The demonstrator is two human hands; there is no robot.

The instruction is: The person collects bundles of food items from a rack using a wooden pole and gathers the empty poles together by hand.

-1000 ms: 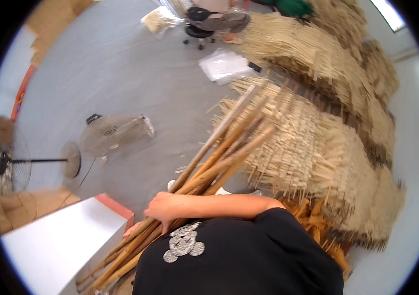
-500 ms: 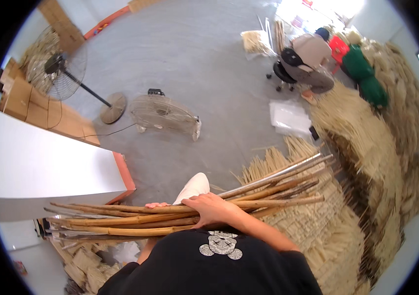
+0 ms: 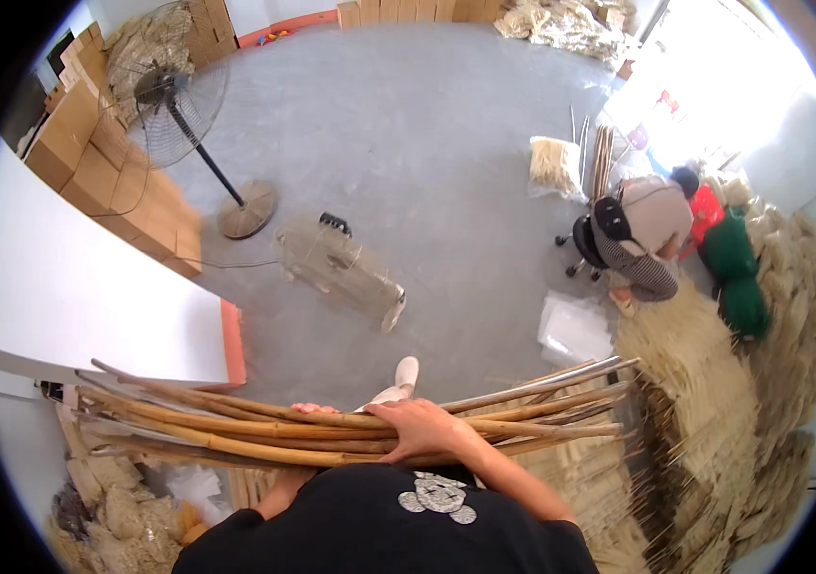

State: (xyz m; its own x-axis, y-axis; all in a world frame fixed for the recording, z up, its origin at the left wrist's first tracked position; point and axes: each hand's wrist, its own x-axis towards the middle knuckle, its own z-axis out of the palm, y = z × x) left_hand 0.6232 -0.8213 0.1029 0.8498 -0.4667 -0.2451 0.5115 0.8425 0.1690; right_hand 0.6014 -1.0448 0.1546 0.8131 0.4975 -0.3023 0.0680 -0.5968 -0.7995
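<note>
A long bundle of bamboo poles (image 3: 235, 426) lies crosswise in front of my body at waist height. My right hand (image 3: 419, 426) rests over the bundle near its middle, thumb on the near side and fingers curling over the far side. From below, my left hand (image 3: 314, 409) wraps the bundle; only its fingertips show past the far edge, the rest hidden behind the poles. A few pole ends fan out at both sides, some thinner and greyish. My foot in a light shoe (image 3: 407, 371) shows just beyond the poles.
A white wall with an orange base (image 3: 234, 335) stands close at left, near the pole ends. Ahead are a floor fan (image 3: 341, 268) and a pedestal fan (image 3: 247, 210). At right, a seated person (image 3: 652, 215) works beside straw thatch (image 3: 681, 383). Cardboard boxes (image 3: 130, 196) line the left.
My view has shifted forward across the floor, bringing more of the far wall into sight. The bundle stays in both hands and lies more level. My foot has stepped ahead.
</note>
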